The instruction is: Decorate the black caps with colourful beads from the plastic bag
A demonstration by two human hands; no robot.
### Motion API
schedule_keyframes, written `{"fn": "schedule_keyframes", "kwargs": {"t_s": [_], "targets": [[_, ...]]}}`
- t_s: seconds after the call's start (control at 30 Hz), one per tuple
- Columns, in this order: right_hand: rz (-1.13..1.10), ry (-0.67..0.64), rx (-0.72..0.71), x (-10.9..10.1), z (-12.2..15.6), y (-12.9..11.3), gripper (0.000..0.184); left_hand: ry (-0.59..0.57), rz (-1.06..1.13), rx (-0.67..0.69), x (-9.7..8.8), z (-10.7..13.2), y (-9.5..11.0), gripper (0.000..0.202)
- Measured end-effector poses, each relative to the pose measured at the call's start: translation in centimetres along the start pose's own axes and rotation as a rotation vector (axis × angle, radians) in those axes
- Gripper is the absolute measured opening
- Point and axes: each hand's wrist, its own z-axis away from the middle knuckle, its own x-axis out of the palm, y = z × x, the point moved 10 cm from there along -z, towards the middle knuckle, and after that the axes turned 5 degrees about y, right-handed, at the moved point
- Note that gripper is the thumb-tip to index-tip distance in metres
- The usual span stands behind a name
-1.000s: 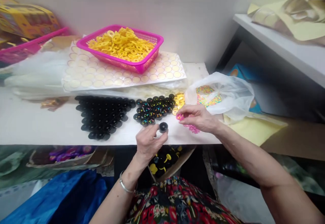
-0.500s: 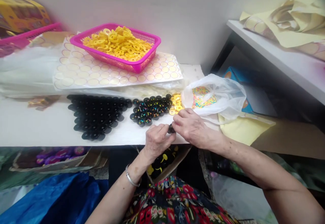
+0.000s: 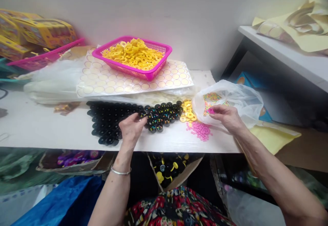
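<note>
My left hand [image 3: 132,128] reaches over the rows of black round caps, thumb and fingers closed on one black cap [image 3: 142,114] at the edge of the filled group. Plain dark caps [image 3: 105,120] stand to its left. On its right, several black caps hold coloured beads [image 3: 159,127]. My right hand [image 3: 228,116] pinches a small pink piece [image 3: 210,111], its exact kind unclear, at the mouth of a white plastic bag [image 3: 246,98]. Multicoloured beads [image 3: 214,96] lie in this bag. Below it is a heap of small pink rings [image 3: 200,131], beside yellow rings [image 3: 188,111].
A pink basket [image 3: 132,70] of yellow rings sits on sticker sheets [image 3: 176,77] at the back. Yellow boxes [image 3: 51,31] stand at the far left. A shelf [image 3: 284,52] juts in at right. Below the table edge, a carton holds black and yellow parts [image 3: 169,169].
My hands were together on a black cap near the table's front edge. They have parted: left to the cap rows, right to the bag with a pink piece. The pink heap is uncovered.
</note>
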Motion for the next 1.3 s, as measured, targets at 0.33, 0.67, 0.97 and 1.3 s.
{"fn": "schedule_keyframes", "kwargs": {"t_s": [0.33,0.67,0.97,1.3], "targets": [[0.489,0.030,-0.154,-2.4,-5.8,3.4,0.018,-0.314,-0.418,0.017,3.4,-3.9,-3.0,0.026],[1.020,-0.179,-0.094,0.5,-9.1,4.8,0.018,-0.510,-0.509,0.055,6.2,-4.5,-3.3,0.026],[1.079,-0.210,-0.036,3.7,-10.8,6.0,0.016,-0.525,-0.447,0.098,6.0,-3.9,-2.7,0.018],[0.227,-0.094,0.103,1.2,-10.6,7.9,0.021,-0.395,-0.427,0.084,3.7,-5.4,-3.1,0.028]]}}
